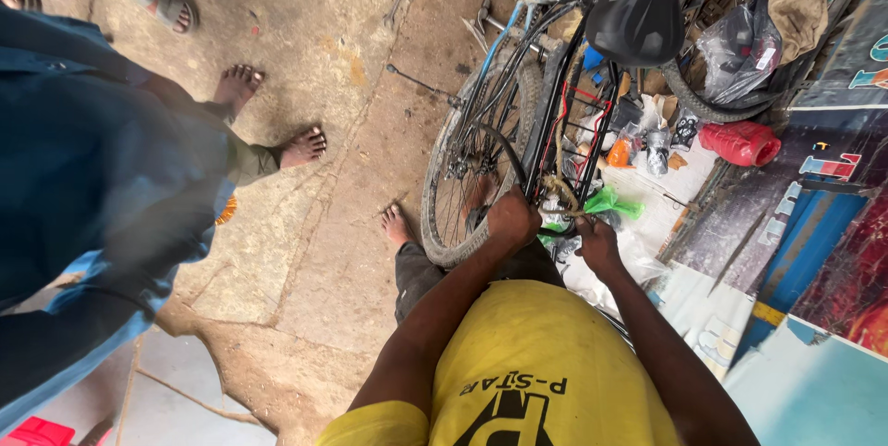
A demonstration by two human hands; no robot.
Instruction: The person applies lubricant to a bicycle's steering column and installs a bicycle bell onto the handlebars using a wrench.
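- Left hand [511, 216]: fist closed round the black bicycle frame tube [546, 145], at its low end, just beside the rear tyre.
- Right hand [598, 244]: fingers curled, knuckles up. Looks clamped on a tan, rope-like twisted piece [559, 192] that runs across to the left fist, but the view is cluttered here, so the hold itself is only probable.
- Both grips sit near each other, the left slightly further from the body than the right.
- Grey knobbly rear bicycle wheel with thin metal spokes [446, 189]: directly left of the left fist, tyre standing upright on the cracked brown concrete floor [333, 131].
- Black moulded bicycle saddle [640, 4]: well beyond both grips, further along the frame.
- Bright green crumpled plastic bag [612, 203]: just past the right hand, touching or nearly so.
- Red ribbed plastic container [740, 142]: well out to the right of the right hand, lying on its side among clutter.
- Loose black tyre with a clear plastic bag inside [735, 43]: far right, beyond the saddle.
- Person's own bare foot [396, 224]: left of the wheel, flat on the floor.
- A second person in a blue garment [92, 178] stands well left of the grips, barefoot.
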